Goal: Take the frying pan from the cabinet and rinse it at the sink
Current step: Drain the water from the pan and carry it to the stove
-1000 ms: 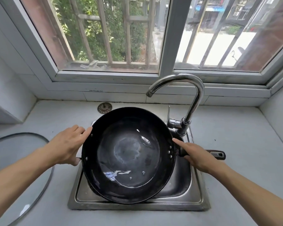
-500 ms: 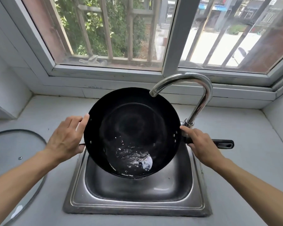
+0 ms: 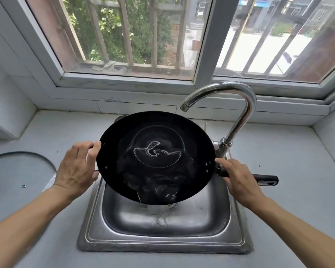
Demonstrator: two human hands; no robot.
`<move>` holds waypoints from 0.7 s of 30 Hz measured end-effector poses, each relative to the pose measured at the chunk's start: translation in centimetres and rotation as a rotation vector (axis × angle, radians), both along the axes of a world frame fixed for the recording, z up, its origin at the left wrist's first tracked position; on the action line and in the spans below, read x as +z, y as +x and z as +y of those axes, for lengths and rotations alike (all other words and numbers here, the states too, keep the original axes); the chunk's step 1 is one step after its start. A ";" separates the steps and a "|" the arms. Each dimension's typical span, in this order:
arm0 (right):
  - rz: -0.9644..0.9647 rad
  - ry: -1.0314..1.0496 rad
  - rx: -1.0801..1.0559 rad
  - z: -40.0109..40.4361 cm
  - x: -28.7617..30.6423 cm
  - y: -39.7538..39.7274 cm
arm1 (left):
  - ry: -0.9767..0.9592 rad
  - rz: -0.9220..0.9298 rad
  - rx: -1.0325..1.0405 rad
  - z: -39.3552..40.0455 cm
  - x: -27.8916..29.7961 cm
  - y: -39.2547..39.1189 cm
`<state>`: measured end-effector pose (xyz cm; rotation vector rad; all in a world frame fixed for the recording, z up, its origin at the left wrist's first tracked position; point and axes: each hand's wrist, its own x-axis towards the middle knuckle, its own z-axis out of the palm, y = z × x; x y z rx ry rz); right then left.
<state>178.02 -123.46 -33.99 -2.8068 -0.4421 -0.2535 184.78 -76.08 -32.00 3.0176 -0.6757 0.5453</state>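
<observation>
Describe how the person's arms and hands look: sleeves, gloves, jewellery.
Both forearms are bare to the frame edge, with no sleeves in view. The left hand and right hand wear no gloves, and no rings, watch or bracelet show on them.

Frying pan (image 3: 155, 157) above the sink (image 3: 163, 242), faucet (image 3: 238, 120) behind-right, glass lid (image 3: 17, 180) far left.

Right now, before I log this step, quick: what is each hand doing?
Left hand: closed on the rim of the frying pan.
Right hand: closed on the pan's handle.
</observation>
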 end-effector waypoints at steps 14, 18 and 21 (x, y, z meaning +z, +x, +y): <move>-0.145 0.004 -0.041 1.1 0.5 -5.0 | -0.087 -0.084 -0.060 1.4 0.7 -3.1; -0.219 0.008 -0.061 1.5 2.0 -5.7 | -0.087 -0.104 -0.057 1.5 2.3 -3.4; -0.230 -0.007 -0.072 1.5 3.6 -6.1 | -0.091 -0.108 -0.054 1.5 3.7 -3.7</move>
